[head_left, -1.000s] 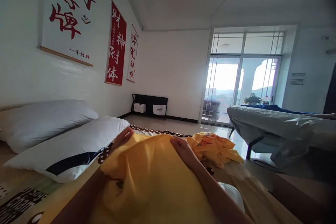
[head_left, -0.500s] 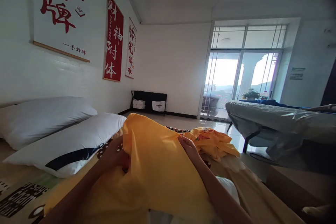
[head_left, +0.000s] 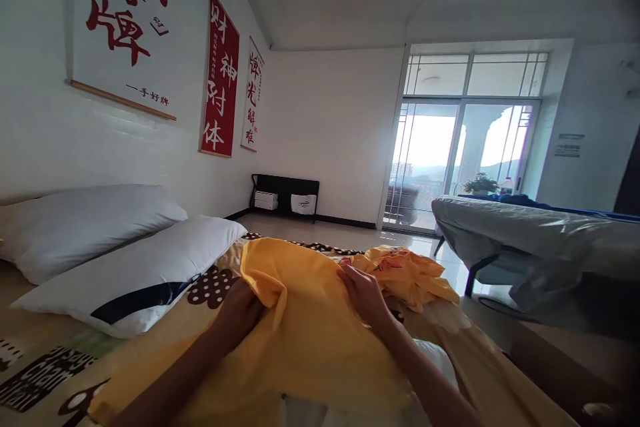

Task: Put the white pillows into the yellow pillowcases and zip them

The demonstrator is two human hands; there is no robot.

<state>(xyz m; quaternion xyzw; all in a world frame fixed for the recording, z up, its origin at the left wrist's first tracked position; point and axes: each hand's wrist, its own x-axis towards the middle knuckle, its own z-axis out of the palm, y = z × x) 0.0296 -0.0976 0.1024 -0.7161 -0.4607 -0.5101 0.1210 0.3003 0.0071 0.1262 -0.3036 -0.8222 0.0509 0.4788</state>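
Head view cuts both forearms off at the bottom edge, and much of the yellow cloth (head_left: 305,340) runs out of frame there too, so its full shape cannot be told. That cloth lies bunched on the bed (head_left: 45,353), just right of the near white pillow (head_left: 135,277). At the cloth's left border the left hand (head_left: 240,310) is closed on a raised fold, its fingertips buried in the fabric. On the cloth's far edge the right hand (head_left: 365,293) grips with fingers curled over the rim. Beyond that hand a crumpled orange-yellow heap (head_left: 410,277) rests against the cloth; what it is cannot be told. A second pillow (head_left: 85,227) lies left of the first, against the wall. Right of the cloth, bare floor separates the bed from a grey covered table (head_left: 525,240).
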